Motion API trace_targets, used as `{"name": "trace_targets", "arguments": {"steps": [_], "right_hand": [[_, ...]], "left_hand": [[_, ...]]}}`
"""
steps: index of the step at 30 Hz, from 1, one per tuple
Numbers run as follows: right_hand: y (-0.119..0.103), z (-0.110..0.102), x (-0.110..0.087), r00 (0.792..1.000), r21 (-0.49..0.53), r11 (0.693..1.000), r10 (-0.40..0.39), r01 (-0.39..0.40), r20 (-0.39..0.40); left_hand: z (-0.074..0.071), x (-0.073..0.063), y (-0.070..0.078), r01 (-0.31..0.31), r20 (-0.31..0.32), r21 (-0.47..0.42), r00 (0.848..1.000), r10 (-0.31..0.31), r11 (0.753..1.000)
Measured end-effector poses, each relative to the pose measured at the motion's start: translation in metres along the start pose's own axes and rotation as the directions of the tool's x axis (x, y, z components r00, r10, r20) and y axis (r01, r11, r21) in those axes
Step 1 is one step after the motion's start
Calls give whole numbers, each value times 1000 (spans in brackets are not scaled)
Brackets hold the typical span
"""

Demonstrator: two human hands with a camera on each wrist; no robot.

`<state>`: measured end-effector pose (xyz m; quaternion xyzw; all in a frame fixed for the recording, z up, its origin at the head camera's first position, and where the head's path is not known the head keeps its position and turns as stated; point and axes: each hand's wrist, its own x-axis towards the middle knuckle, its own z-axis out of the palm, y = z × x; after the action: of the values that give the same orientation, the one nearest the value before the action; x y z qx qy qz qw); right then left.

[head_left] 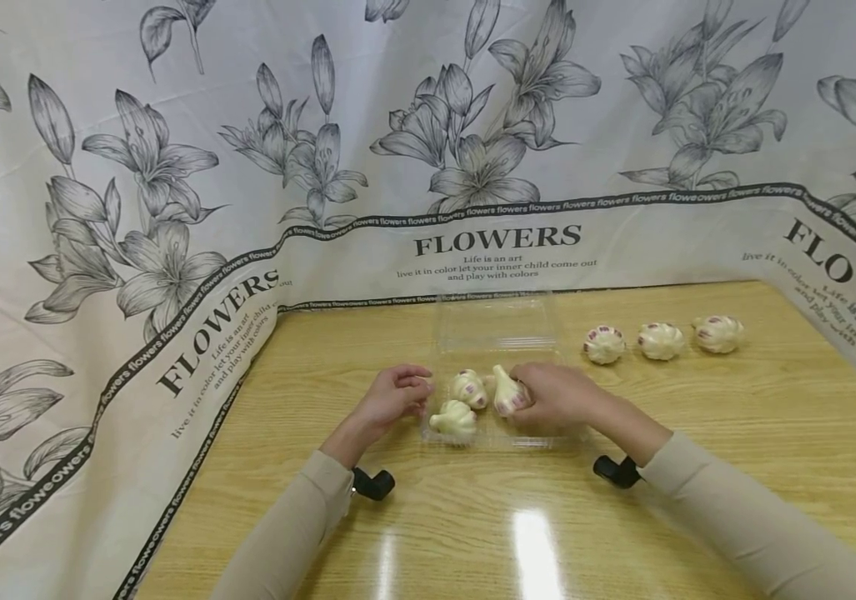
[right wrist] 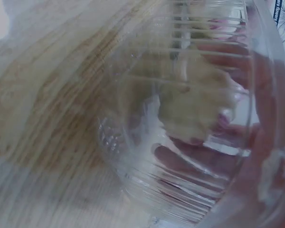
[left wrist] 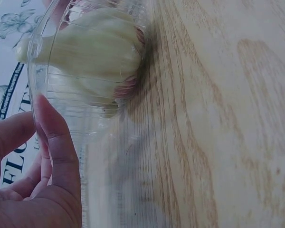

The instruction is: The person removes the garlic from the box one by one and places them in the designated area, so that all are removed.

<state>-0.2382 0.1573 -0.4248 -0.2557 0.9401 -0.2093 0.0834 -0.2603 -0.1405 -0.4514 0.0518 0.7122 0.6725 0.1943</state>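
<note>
A clear plastic clamshell box [head_left: 536, 442] stands on the table, its lid [head_left: 495, 323] folded back toward the cloth. Two garlic bulbs, one pale with its stem pointing left [head_left: 455, 419] and another just behind it [head_left: 470, 389], lie in the left part of the box. My left hand [head_left: 395, 395] pinches the box's left rim [left wrist: 36, 71] between thumb and fingers. Inside the box, my right hand [head_left: 558, 398] grips a third garlic bulb [head_left: 507, 393], its stem pointing up. Through the box wall, the right wrist view shows this bulb [right wrist: 194, 102] blurred among the fingers.
Three more garlic bulbs, a left one [head_left: 604, 345], a middle one [head_left: 660, 342] and a right one [head_left: 718, 333], sit in a row right of the box. A flower-printed cloth [head_left: 498, 267] borders the wooden table [head_left: 443, 525] at the back and sides.
</note>
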Motion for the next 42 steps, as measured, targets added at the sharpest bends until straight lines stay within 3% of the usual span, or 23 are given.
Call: {"name": "trace_targets", "arguments": {"steps": [18,27,36,42], "right_hand": [[-2,0,-5,1000,24,999,27,-26,-7],[-1,0,-8,1000,19,1000,-13,14,-19],[2,-1,-8,994,114,989,-94,99,-51],[3,0,-7,994,130,986,-95,102,-56]], "left_hand": [[-1,1,0,-4,7,-9,1000,4,1000],[-1,1,-1,-2,7,-13,1000,2,1000],[-1,2,-2,0,5,-25,1000,0,1000],[-1,1,-2,7,0,-26,1000,-7,1000]]}}
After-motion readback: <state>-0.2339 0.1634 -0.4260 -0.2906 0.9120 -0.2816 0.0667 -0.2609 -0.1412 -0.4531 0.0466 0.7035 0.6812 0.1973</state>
